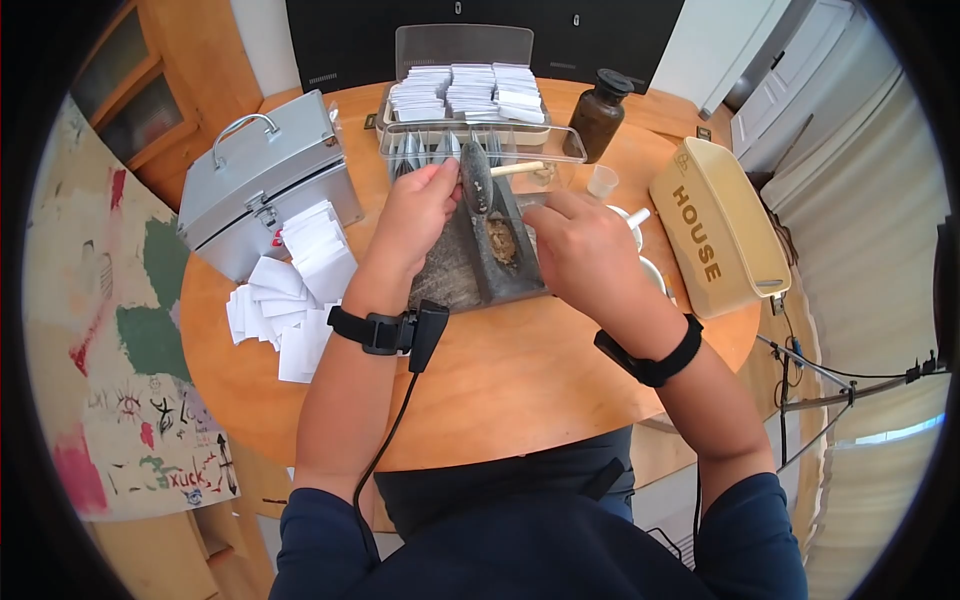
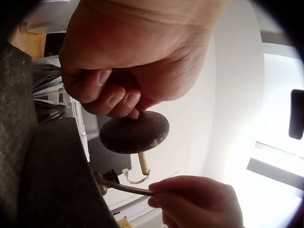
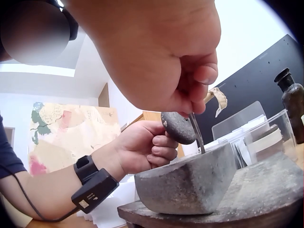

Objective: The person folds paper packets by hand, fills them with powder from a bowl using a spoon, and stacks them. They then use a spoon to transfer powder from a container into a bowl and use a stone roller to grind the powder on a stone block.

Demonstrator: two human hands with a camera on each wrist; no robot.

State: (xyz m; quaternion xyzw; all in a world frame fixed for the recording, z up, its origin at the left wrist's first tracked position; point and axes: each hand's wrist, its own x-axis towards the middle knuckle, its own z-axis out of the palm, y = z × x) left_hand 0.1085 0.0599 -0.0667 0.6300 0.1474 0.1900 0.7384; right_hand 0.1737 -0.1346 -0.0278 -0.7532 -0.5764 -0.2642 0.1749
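Observation:
My left hand (image 1: 425, 215) grips a dark stone grinding wheel (image 1: 477, 180) from its left side, the fingers curled at its hub. A pale wooden handle (image 1: 517, 169) sticks out of the wheel's other side. The wheel is held upright over a grey stone trough (image 3: 185, 185). Brown crumbly material (image 1: 500, 240) lies in the trough. My right hand (image 1: 585, 245) pinches a thin metal tool (image 3: 198, 135), its shaft slanting down to the trough's rim in the right wrist view. The tool's far tip is hidden there behind the trough wall.
White paper packets (image 1: 465, 95) fill a clear box behind the trough. A silver case (image 1: 265, 185) and loose packets (image 1: 290, 300) stand at left. A brown glass bottle (image 1: 598, 115), a small clear cup (image 1: 602, 181) and a cream HOUSE bin (image 1: 715, 225) are at right.

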